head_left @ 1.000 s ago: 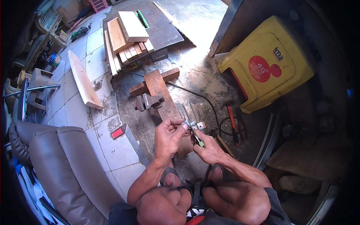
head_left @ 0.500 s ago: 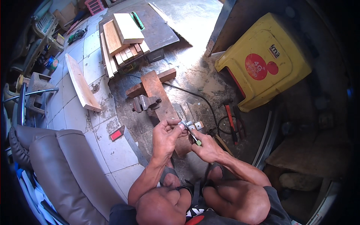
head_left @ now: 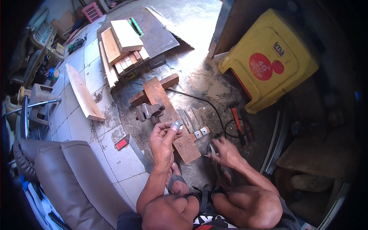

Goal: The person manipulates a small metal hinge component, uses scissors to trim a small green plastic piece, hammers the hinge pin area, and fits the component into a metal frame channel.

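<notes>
L hand [head_left: 161, 142]: pinching small metal pc [head_left: 176, 125] by fingertips, prob. for clear view
R hand [head_left: 226, 150]: 4 o'clock of pc, blurred; can't tell grip

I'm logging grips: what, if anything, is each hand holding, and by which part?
The left hand pinches a small grey piece by its near end. Whether the blurred right hand holds anything cannot be told.
</notes>
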Available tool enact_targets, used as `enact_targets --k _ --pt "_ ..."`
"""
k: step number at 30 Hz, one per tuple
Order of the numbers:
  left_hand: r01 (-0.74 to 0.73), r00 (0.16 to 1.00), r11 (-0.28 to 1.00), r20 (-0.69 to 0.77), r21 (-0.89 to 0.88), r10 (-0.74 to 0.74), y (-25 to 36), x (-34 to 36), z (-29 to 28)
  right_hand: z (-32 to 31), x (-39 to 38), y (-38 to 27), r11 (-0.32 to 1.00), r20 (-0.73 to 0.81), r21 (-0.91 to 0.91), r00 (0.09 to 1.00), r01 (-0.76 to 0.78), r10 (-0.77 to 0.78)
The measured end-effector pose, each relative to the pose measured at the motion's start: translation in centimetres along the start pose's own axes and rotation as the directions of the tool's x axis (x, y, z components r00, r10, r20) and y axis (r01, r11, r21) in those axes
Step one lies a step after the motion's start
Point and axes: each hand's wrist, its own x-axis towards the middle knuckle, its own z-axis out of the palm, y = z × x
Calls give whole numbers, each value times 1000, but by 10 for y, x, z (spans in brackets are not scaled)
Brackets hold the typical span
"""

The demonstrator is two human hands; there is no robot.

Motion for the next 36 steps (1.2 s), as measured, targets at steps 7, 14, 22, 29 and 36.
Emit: enact_targets --k 7,14,22,29,36 --pt "-6 999 998 53 69 2 -3 -4 14 -45 44 -80 829 -519 389 839 402 -163" --pt "-75 996 995 47 67 72 -9 -11 23 -28 54 -80 838 -682 137 663 529 -307" --pt "-221 973 963 -34 154 228 -19 -13 19 -17 58 -91 810 -709 171 641 560 -293" --pt "55 987 992 155 -115 -37 -3 -5 11 -34 65 -84 632 -443 692 896 347 -7" --pt "-42 996 999 77 -35 45 -2 1 12 -29 68 -93 819 -686 262 696 510 -213"
